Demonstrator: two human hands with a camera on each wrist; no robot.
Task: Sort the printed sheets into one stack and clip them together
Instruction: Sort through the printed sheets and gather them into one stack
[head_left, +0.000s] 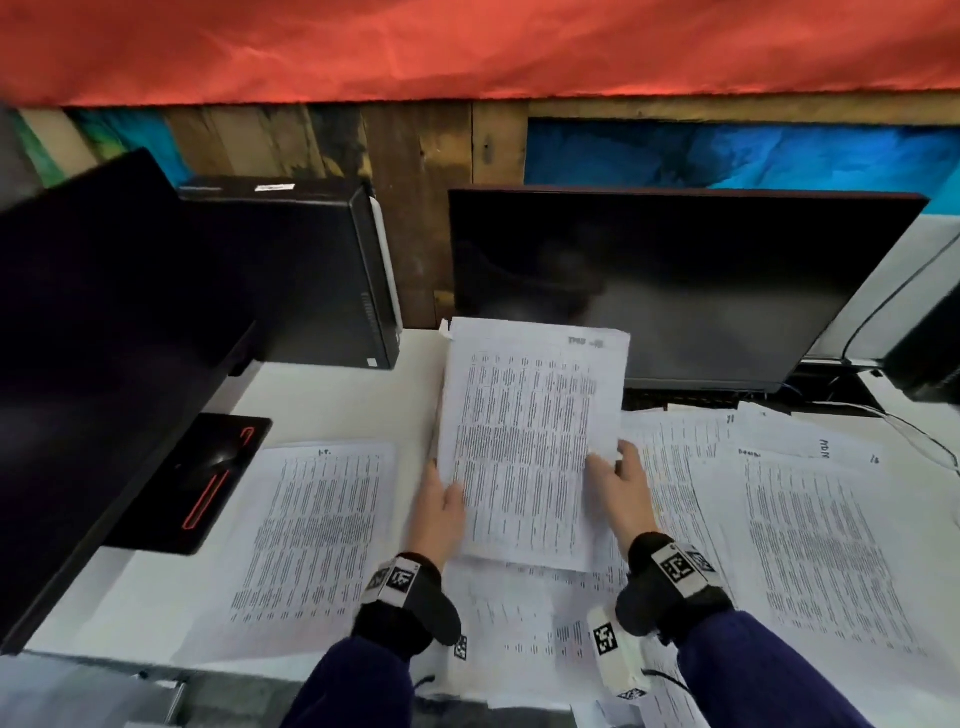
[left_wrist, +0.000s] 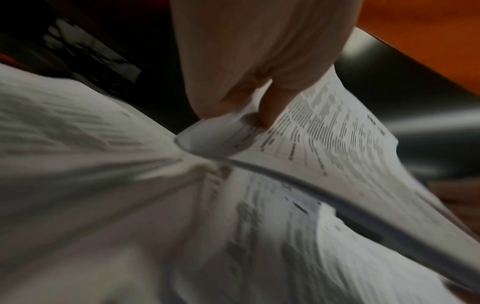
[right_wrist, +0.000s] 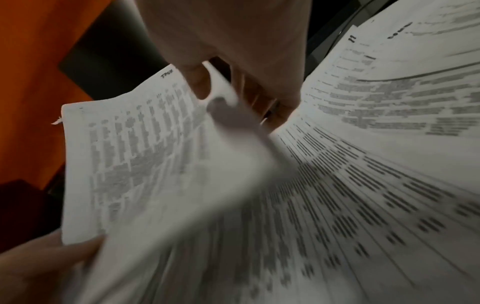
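A stack of printed sheets (head_left: 530, 441) is held up above the white desk (head_left: 332, 395), tilted toward the camera. My left hand (head_left: 441, 506) grips its lower left edge, thumb on the front page. My right hand (head_left: 621, 480) pinches its right edge. In the left wrist view the left hand (left_wrist: 249, 107) pinches a curled sheet edge (left_wrist: 221, 135). The right wrist view shows the right hand (right_wrist: 228, 88) with thumb on the stack (right_wrist: 145, 156). More printed sheets lie loose on the desk: one at left (head_left: 311, 530), several overlapping at right (head_left: 810, 540). No clip is visible.
A dark monitor (head_left: 670, 280) stands right behind the held stack. Another monitor (head_left: 93, 322) with its base (head_left: 202, 483) is at left, a black computer case (head_left: 301, 270) behind it. Cables (head_left: 883, 410) run at the right rear. Red cloth (head_left: 467, 47) hangs above.
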